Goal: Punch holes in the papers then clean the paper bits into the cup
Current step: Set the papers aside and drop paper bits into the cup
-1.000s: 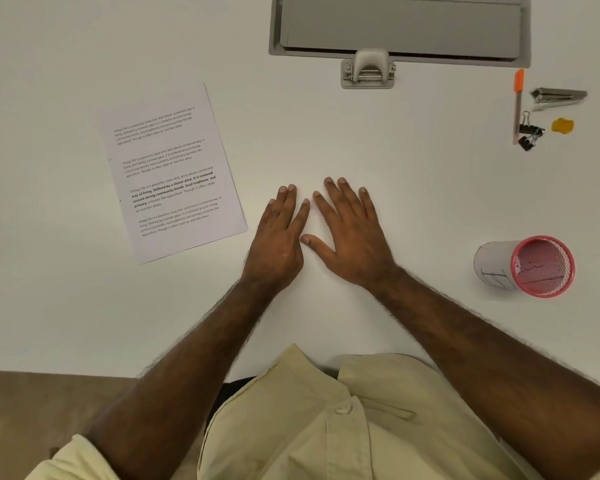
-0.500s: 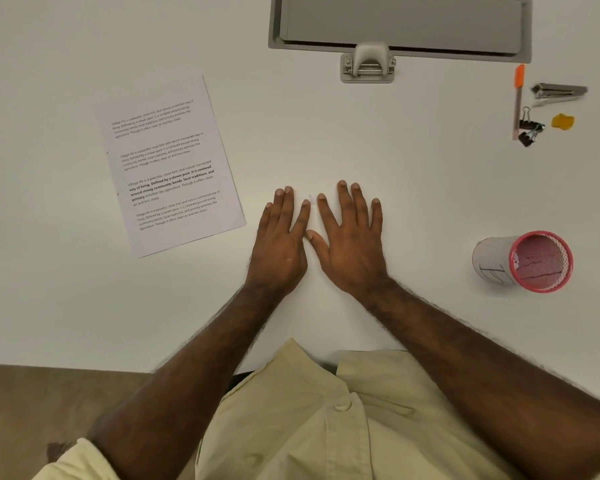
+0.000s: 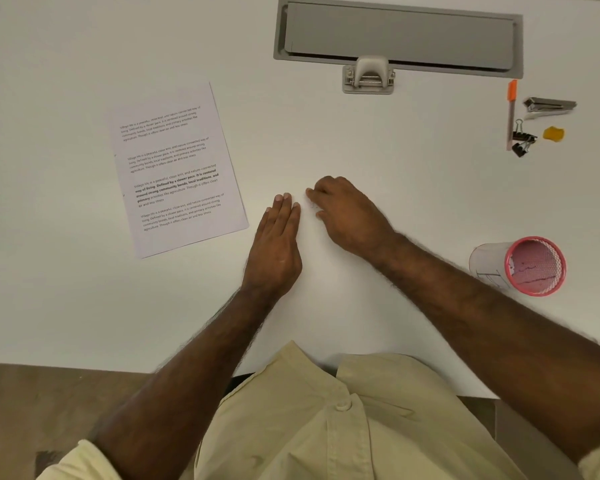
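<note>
At mid-table, flat, empty left hand walls paper bits (barely visible) while curled right hand pinches them; best gathered tightly before reaching the cup, lying well right.

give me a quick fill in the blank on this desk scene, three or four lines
1. The printed paper lies to the ____ of both hands.
2. The cup has a ____ rim.
3. The hole punch sits directly in front of the grey ____ set into the table.
4. The left hand lies ____ on the table.

Missing words: left; pink; hatch; flat
</note>
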A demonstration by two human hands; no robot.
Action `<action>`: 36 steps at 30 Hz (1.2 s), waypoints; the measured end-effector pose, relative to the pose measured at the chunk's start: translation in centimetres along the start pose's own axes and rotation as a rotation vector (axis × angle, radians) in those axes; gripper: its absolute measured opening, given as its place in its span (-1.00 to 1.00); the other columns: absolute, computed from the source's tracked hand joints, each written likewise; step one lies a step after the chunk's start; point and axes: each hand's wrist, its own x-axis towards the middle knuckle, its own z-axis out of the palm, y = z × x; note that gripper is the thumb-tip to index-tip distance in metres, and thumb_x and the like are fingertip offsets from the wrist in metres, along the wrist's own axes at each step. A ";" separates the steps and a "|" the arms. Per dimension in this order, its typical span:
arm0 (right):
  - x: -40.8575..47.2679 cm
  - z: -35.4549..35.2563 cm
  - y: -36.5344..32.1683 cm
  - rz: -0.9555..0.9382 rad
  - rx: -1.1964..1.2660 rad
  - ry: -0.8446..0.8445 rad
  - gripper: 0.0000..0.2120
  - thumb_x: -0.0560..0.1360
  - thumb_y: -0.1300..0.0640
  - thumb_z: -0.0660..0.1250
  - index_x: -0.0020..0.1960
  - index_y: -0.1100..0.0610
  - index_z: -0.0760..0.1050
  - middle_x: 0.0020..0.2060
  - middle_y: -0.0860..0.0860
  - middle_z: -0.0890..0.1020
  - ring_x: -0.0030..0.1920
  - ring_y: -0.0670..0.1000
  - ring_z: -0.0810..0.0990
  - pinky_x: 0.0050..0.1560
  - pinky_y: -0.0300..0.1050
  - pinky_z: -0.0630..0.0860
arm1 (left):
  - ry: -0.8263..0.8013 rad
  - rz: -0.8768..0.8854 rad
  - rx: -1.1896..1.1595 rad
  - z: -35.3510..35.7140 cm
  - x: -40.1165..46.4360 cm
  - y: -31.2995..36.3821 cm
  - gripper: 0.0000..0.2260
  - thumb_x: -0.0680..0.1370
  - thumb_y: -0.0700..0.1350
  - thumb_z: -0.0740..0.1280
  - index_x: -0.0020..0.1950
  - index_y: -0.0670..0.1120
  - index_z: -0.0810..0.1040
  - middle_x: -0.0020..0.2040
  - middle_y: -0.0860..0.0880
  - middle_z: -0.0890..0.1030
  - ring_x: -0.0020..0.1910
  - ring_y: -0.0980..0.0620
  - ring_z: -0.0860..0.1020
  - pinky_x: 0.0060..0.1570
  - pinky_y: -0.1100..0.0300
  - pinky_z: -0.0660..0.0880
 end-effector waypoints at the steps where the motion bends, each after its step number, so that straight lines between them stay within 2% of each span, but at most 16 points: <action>1: 0.3 -0.1 -0.2 -0.045 -0.060 -0.021 -0.62 0.67 0.27 0.19 0.47 0.24 0.47 0.33 0.13 0.54 0.29 0.17 0.49 0.26 0.09 0.50 | 0.002 0.000 -0.006 0.0 0.0 0.0 -0.47 0.66 -0.40 0.16 0.65 -0.29 0.24 0.68 -0.25 0.21 0.71 -0.22 0.13 0.69 -0.12 0.10; 4: 0.5 -0.1 -1.3 -0.112 -0.205 -0.063 -0.65 0.73 0.21 0.03 0.41 0.22 0.47 0.34 0.12 0.50 0.29 0.14 0.50 0.15 0.06 0.56 | 0.002 0.000 -0.018 -0.1 0.1 -0.1 -0.47 0.65 -0.42 0.16 0.65 -0.29 0.24 0.68 -0.25 0.22 0.70 -0.21 0.14 0.68 -0.13 0.11; 8: 0.1 0.1 -2.5 -0.136 -0.365 -0.152 -0.70 0.68 0.35 0.06 0.28 0.28 0.51 0.23 0.15 0.52 0.23 0.17 0.51 -0.05 0.05 0.57 | 0.002 -0.005 -0.032 -0.2 0.0 -0.2 -0.46 0.64 -0.42 0.16 0.65 -0.28 0.25 0.68 -0.24 0.22 0.70 -0.20 0.15 0.68 -0.13 0.11; 11: 0.4 -0.1 -2.8 -0.156 -0.426 -0.174 -0.70 0.64 0.41 0.07 0.22 0.29 0.53 0.16 0.16 0.55 0.16 0.19 0.54 -0.09 0.06 0.51 | -0.004 -0.007 -0.047 -0.3 -0.1 -0.1 -0.47 0.64 -0.43 0.15 0.64 -0.29 0.25 0.68 -0.25 0.23 0.70 -0.21 0.15 0.68 -0.14 0.11; 15: 0.8 0.1 -3.5 -0.149 -0.454 -0.149 -0.69 0.65 0.39 0.06 0.27 0.25 0.49 0.13 0.15 0.58 0.12 0.19 0.57 -0.15 0.03 0.43 | -0.009 -0.021 -0.068 -0.5 -0.2 0.2 -0.45 0.62 -0.44 0.14 0.64 -0.31 0.25 0.67 -0.26 0.23 0.70 -0.22 0.15 0.68 -0.15 0.11; 17: 0.7 0.3 -3.5 -0.128 -0.435 -0.132 -0.67 0.65 0.39 0.07 0.32 0.26 0.48 0.12 0.16 0.58 0.11 0.20 0.58 -0.14 0.05 0.48 | -0.008 -0.027 -0.071 -0.6 -0.4 0.2 -0.45 0.62 -0.45 0.14 0.63 -0.31 0.25 0.67 -0.26 0.23 0.70 -0.23 0.16 0.68 -0.16 0.11; 18: 0.5 0.4 -3.6 -0.133 -0.437 -0.098 -0.69 0.62 0.40 0.13 0.28 0.26 0.51 0.07 0.16 0.60 0.07 0.20 0.60 -0.17 0.05 0.52 | -0.006 -0.028 -0.074 -0.6 -0.6 0.1 -0.46 0.62 -0.44 0.14 0.63 -0.32 0.25 0.67 -0.27 0.24 0.70 -0.23 0.16 0.68 -0.16 0.11; 20: -0.2 0.7 -3.7 -0.161 -0.455 0.014 -0.79 0.48 0.42 0.35 0.05 0.23 0.62 -0.14 0.12 0.64 -0.14 0.14 0.64 -0.36 -0.02 0.53 | 0.005 -0.025 -0.075 -0.6 -0.9 0.0 -0.47 0.63 -0.44 0.14 0.63 -0.33 0.25 0.67 -0.28 0.24 0.69 -0.24 0.16 0.68 -0.16 0.11; 22: -0.4 1.3 -3.6 -0.159 -0.471 0.095 -0.82 0.42 0.43 0.37 -0.10 0.19 0.62 -0.21 0.09 0.64 -0.21 0.12 0.63 -0.42 -0.06 0.49 | 0.012 -0.024 -0.061 -0.4 -1.4 0.1 -0.47 0.63 -0.44 0.14 0.63 -0.33 0.25 0.66 -0.29 0.23 0.69 -0.25 0.16 0.68 -0.17 0.11; 25: 0.3 2.2 -2.7 -0.003 -0.176 0.080 -0.75 0.55 0.39 0.20 0.05 0.24 0.63 0.01 0.15 0.65 0.04 0.21 0.60 -0.09 0.08 0.54 | 0.019 -0.030 -0.038 -0.2 -2.2 0.1 -0.48 0.65 -0.42 0.14 0.63 -0.32 0.25 0.67 -0.28 0.22 0.70 -0.26 0.14 0.68 -0.18 0.11; 27: 0.5 1.6 -1.9 0.152 0.113 0.206 -0.73 0.54 0.33 0.25 0.08 0.20 0.70 0.05 0.12 0.73 0.10 0.18 0.65 0.12 0.07 0.53 | 0.029 -0.029 -0.023 0.0 -2.7 0.3 -0.48 0.64 -0.42 0.15 0.63 -0.33 0.25 0.66 -0.30 0.23 0.69 -0.28 0.15 0.68 -0.18 0.11; 30: -0.1 0.7 -0.7 0.464 0.624 0.391 -0.79 0.45 0.32 0.40 -0.05 0.14 0.77 -0.09 0.02 0.79 -0.04 0.02 0.74 0.11 -0.07 0.65 | 0.027 -0.020 0.006 0.5 -3.6 0.7 -0.49 0.65 -0.41 0.17 0.62 -0.35 0.26 0.66 -0.32 0.23 0.68 -0.31 0.14 0.67 -0.22 0.12; 32: -1.0 0.7 0.1 0.688 1.068 0.405 -0.84 0.41 0.35 0.48 -0.07 0.16 0.76 -0.13 0.07 0.79 -0.12 0.06 0.77 0.09 -0.04 0.71 | 0.014 0.004 0.033 1.1 -4.5 1.1 -0.52 0.68 -0.38 0.20 0.61 -0.37 0.28 0.65 -0.34 0.24 0.67 -0.34 0.16 0.66 -0.24 0.14; 34: -2.2 0.5 0.6 0.775 1.461 0.414 -0.85 0.42 0.42 0.51 -0.03 0.28 0.72 -0.13 0.17 0.76 -0.15 0.11 0.75 0.12 0.05 0.72 | 0.008 0.041 0.052 1.7 -5.3 1.7 -0.55 0.70 -0.32 0.22 0.59 -0.38 0.30 0.63 -0.36 0.27 0.66 -0.36 0.19 0.64 -0.25 0.17; 36: -3.4 0.3 1.0 0.779 1.714 0.443 -0.83 0.44 0.47 0.50 0.02 0.35 0.68 -0.13 0.19 0.75 -0.11 0.10 0.75 0.11 0.00 0.72 | -0.009 0.085 0.059 2.2 -5.9 2.4 -0.55 0.70 -0.28 0.24 0.58 -0.38 0.32 0.62 -0.37 0.28 0.65 -0.36 0.21 0.64 -0.23 0.17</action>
